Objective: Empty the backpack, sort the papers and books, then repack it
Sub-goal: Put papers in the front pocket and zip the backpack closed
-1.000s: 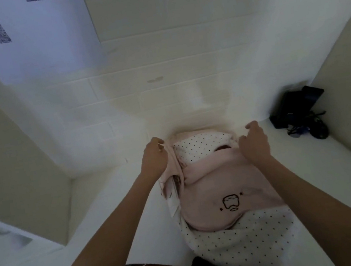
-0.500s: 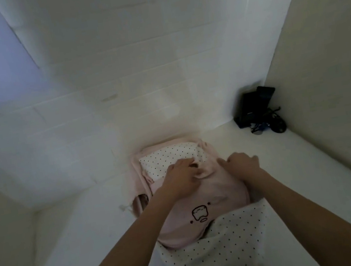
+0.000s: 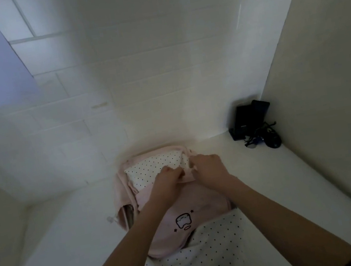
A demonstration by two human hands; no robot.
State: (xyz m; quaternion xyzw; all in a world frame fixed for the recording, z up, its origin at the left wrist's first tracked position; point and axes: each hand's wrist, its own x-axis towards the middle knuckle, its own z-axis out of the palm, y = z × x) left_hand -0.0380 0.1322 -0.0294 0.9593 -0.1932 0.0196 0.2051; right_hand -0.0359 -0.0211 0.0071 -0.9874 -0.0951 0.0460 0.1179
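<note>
One soft pink fabric backpack [image 3: 191,224] lies at frame centre on the white tabletop [image 3: 304,181]. Left hand [image 3: 166,181] and right hand [image 3: 210,167] pinch its polka-dot-lined opening with curled fingers.

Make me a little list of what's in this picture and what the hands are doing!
bag: pink backpack with a small cartoon drawing, lying on the white table
bag opening: top pulled open, dotted lining showing
left hand: grips the pink edge at the opening
right hand: grips the same edge, close beside the left
papers and books: none visible outside the bag
corner: black gadgets with cables by the wall
</note>
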